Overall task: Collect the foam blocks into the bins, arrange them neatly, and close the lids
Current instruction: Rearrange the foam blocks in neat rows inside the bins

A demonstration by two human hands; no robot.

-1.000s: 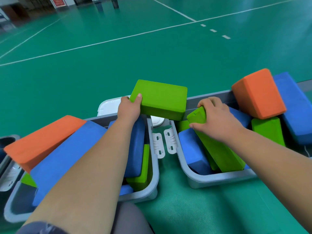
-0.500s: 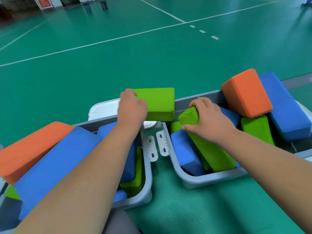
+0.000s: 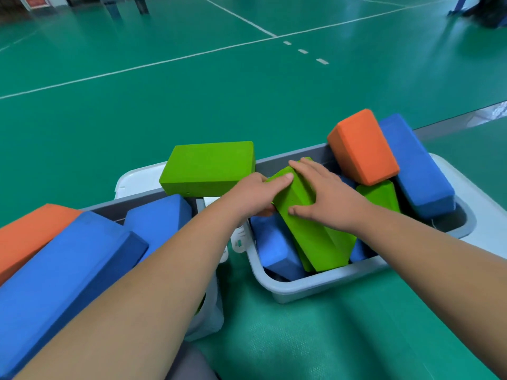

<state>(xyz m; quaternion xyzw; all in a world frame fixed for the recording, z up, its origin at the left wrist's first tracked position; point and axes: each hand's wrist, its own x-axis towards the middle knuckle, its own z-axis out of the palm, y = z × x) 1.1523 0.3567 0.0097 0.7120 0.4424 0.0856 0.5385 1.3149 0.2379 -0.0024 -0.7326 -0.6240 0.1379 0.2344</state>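
Observation:
A tilted green block (image 3: 310,231) stands on end in the right grey bin (image 3: 315,287), among blue blocks (image 3: 277,248). My left hand (image 3: 253,197) grips its upper end from the left, thumb on top. From the right my right hand (image 3: 326,198) holds the same end, fingers laid across the top and thumb on the near face. A second green block (image 3: 208,168) lies flat and free on the far corner of the left grey bin (image 3: 137,200). That bin holds blue (image 3: 65,259) and orange (image 3: 30,234) blocks piled above its rim.
An orange block (image 3: 362,146), a long blue block (image 3: 417,165) and a green one (image 3: 380,193) stick out of the right bin's far end. White lids (image 3: 137,176) lie open behind the bins. Green sports floor (image 3: 219,91) stretches ahead.
My left hand let go of the flat green block, which now rests on the left bin's far corner, and moved right onto the tilted green block. My right hand stayed on that block.

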